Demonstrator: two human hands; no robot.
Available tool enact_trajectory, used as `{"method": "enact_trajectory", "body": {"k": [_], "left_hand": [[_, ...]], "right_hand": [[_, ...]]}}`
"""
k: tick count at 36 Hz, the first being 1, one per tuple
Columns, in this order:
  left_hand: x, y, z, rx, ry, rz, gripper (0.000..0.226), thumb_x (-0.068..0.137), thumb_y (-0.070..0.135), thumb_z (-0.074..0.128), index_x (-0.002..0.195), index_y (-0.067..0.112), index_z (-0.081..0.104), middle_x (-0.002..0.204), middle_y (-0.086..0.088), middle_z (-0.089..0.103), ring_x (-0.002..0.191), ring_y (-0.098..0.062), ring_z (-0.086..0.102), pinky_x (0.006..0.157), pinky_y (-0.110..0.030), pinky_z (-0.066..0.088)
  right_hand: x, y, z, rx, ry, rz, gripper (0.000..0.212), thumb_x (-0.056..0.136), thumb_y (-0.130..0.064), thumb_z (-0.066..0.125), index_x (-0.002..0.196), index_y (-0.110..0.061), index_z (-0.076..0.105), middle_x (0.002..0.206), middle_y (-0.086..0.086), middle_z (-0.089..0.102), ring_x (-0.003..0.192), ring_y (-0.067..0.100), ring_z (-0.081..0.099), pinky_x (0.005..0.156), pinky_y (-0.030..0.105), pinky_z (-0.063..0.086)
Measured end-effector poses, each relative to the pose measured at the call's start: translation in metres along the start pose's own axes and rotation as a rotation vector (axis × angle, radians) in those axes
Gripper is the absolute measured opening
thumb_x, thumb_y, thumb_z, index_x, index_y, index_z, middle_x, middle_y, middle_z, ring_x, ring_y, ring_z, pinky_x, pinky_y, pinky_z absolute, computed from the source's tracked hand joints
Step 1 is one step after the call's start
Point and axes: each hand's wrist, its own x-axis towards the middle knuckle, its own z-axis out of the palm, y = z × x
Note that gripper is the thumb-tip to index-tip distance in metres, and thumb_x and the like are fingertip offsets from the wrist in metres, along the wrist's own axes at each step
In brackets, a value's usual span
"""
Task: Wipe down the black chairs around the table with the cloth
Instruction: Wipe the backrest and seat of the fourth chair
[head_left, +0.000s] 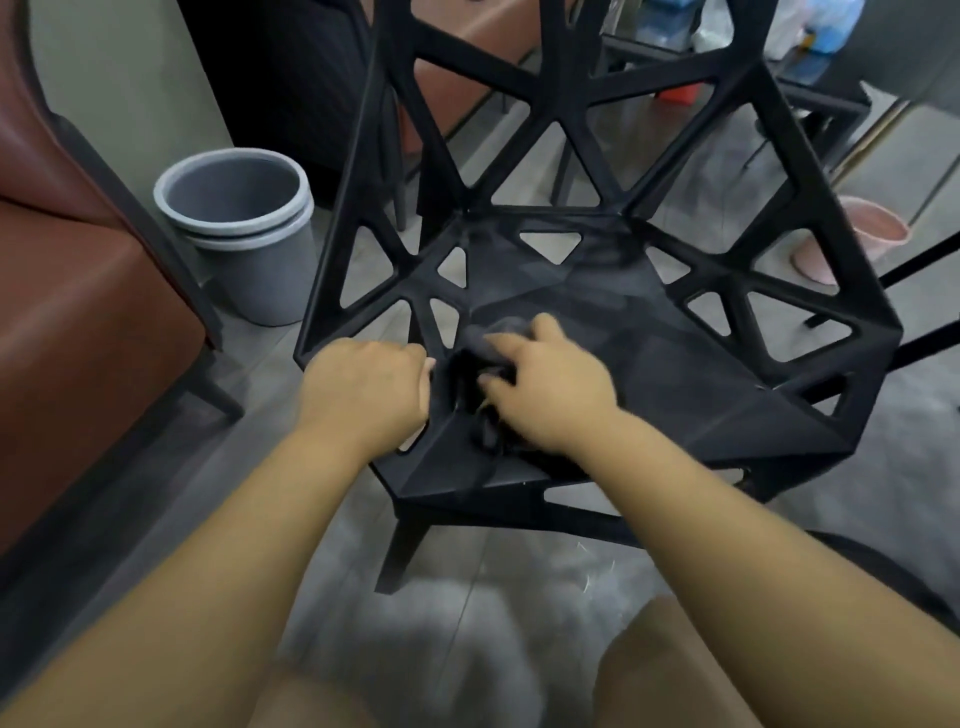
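Observation:
A black chair (597, 291) with triangular cut-outs in its seat and back stands right in front of me. A dark grey cloth (480, 358) lies bunched on the front left part of the seat. My right hand (545, 384) lies on the cloth with fingers curled round it. My left hand (371, 389) grips the seat's front left edge, fingers curled over the rim. The frame is blurred around the hands.
Two stacked grey bins (244, 228) stand on the floor to the chair's left. A brown leather armchair (78, 291) fills the left side. A pink bin (852, 239) stands at the right. Dark table legs (831, 104) and another chair lie behind.

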Motion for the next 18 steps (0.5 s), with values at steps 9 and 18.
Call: {"method": "enact_trajectory", "body": {"k": [9,18], "left_hand": [[-0.008,-0.011,-0.006,-0.034,0.053,0.122,0.033,0.087,0.022,0.045,0.06,0.009,0.06,0.039,-0.003,0.046,0.034,-0.024,0.033,0.048,-0.022,0.003],[-0.016,-0.017,-0.003,-0.095,0.07,0.225,0.033,0.087,0.02,0.039,0.06,0.008,0.054,0.044,-0.007,0.048,0.04,-0.03,0.044,0.054,-0.028,0.022]], "right_hand": [[-0.078,0.012,0.014,0.012,0.271,-0.244,0.048,0.081,-0.042,0.052,0.122,-0.02,0.063,0.093,0.01,0.053,0.064,0.03,0.055,0.044,0.03,0.043],[-0.075,0.006,0.021,-0.038,0.455,0.062,0.04,0.076,-0.039,0.052,0.105,-0.018,0.071,0.084,0.013,0.053,0.058,0.031,0.049,0.049,0.026,0.03]]}}
